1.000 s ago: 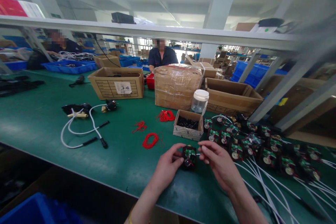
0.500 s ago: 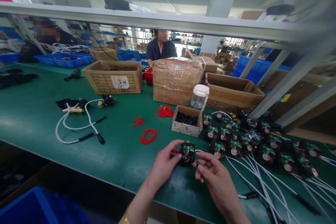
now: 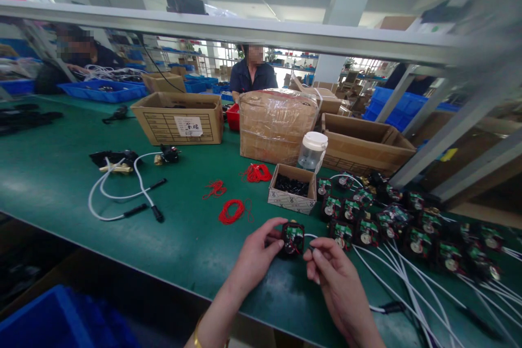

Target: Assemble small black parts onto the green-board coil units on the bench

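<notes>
My left hand [image 3: 261, 253] grips the left edge of a black housing [image 3: 293, 238] with a green circuit board and red wires inside, resting on the green table. Just to its right, my right hand [image 3: 336, 277] pinches a small black piece [image 3: 312, 248] between thumb and fingertips. A white cable leaves the housing and passes toward my right hand. Behind the housing stands a small carton [image 3: 291, 201] of black parts. Red wire bundles [image 3: 231, 211] lie to the left.
Rows of similar housings [image 3: 367, 231] with white cables fill the right side. Cartons [image 3: 179, 125] and a lidded jar [image 3: 312, 151] stand behind. Cabled parts [image 3: 116, 162] lie at the left. A person [image 3: 253, 73] sits across the table, and another is at the far left.
My right thumb and fingers have closed more around the small black piece. My left hand keeps its hold on the housing. The view has shifted slightly.
</notes>
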Motion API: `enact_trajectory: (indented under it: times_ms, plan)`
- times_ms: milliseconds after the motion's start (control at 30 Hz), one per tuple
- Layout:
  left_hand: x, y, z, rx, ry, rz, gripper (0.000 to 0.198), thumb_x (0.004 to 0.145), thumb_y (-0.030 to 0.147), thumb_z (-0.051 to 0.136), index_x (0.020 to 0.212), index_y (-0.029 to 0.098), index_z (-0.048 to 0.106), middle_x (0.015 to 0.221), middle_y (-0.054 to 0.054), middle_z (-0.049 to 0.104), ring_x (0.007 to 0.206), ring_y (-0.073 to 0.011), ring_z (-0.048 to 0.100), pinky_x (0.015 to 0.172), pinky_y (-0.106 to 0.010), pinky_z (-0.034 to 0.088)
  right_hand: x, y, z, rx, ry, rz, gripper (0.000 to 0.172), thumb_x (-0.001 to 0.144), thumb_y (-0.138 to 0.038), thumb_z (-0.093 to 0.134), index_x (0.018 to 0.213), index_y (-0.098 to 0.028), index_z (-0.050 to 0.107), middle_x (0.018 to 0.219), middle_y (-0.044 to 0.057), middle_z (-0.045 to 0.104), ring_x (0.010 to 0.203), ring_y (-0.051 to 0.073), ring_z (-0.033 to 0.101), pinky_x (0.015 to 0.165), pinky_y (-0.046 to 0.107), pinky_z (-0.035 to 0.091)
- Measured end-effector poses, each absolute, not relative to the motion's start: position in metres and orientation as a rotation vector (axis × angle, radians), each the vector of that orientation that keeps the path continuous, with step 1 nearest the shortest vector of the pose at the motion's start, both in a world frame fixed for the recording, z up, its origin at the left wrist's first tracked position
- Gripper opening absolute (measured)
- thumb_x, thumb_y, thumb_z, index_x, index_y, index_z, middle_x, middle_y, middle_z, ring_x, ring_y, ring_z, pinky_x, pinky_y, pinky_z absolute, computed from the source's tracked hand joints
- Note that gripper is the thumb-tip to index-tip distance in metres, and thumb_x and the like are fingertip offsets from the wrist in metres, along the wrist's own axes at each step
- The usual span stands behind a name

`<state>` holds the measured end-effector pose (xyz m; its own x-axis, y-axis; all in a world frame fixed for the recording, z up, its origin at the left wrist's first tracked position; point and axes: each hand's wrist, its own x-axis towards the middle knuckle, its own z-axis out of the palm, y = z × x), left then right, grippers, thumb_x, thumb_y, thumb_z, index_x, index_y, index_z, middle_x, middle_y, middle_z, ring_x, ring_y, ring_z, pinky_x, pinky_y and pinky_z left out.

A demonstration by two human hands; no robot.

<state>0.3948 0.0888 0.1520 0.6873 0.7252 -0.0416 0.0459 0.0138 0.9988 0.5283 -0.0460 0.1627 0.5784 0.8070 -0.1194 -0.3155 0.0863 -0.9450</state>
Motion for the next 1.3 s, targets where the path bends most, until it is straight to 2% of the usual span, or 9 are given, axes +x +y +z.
enact_trajectory:
  times_ms: [267,400,533,833,1033,1300]
  plan:
    - [0.395,0.089,0.152,1.485,0.676,0.608,0.049,0.081,0.012,0.059,0.127,0.025,0.066,0.102,-0.003,0.073,0.095,-0.0195,0.069,0.092,-0.032,0.052,0.532,-0.042,0.153,-1.382,-0.575,0.836,0.043,0.079,-0.057,0.079,0.097,-0.02,0.067,0.086,0.008,0.073,0.061,0.019,0.064,0.053,0.029,0.044]
    - [0.395,0.088,0.151,1.481,0.68,0.612,0.049,0.081,0.012,0.059,0.128,0.025,0.066,0.101,-0.003,0.073,0.095,-0.0197,0.068,0.093,-0.032,0.053,0.531,-0.04,0.147,-1.572,-0.695,0.607,0.036,0.082,-0.056,0.074,0.093,-0.022,0.07,0.085,0.006,0.071,0.075,0.023,0.065,0.069,0.035,0.051]
    - [0.396,0.087,0.153,1.493,0.689,0.62,0.05,0.08,0.011,0.059,0.127,0.026,0.067,0.1,-0.003,0.073,0.094,-0.0193,0.068,0.092,-0.032,0.053,0.528,-0.035,0.143,-1.667,-0.792,0.433,0.027,0.087,-0.05,0.07,0.091,-0.023,0.073,0.095,0.006,0.069,0.092,0.025,0.063,0.08,0.036,0.048]
    - [0.397,0.087,0.152,1.537,0.685,0.643,0.052,0.079,0.007,0.056,0.126,0.026,0.067,0.105,-0.003,0.073,0.097,-0.0184,0.067,0.093,-0.03,0.053,0.514,-0.023,0.147,-1.751,-0.83,0.202,0.025,0.089,-0.047,0.064,0.084,-0.023,0.07,0.09,0.005,0.064,0.08,0.024,0.059,0.074,0.036,0.046]
    - [0.398,0.087,0.154,1.558,0.699,0.649,0.054,0.077,0.004,0.055,0.124,0.028,0.067,0.105,-0.001,0.072,0.095,-0.0184,0.067,0.092,-0.03,0.052,0.51,-0.021,0.145,-1.794,-0.829,0.155,0.024,0.091,-0.045,0.06,0.085,-0.023,0.069,0.089,0.006,0.063,0.081,0.024,0.058,0.074,0.037,0.046]
    - [0.399,0.087,0.154,1.631,0.703,0.637,0.056,0.072,0.001,0.055,0.12,0.027,0.068,0.102,-0.001,0.071,0.096,-0.0192,0.064,0.092,-0.03,0.051,0.51,-0.021,0.135,-1.828,-0.745,0.194,0.036,0.085,-0.058,0.061,0.087,-0.023,0.069,0.09,0.007,0.065,0.085,0.028,0.059,0.08,0.041,0.044]
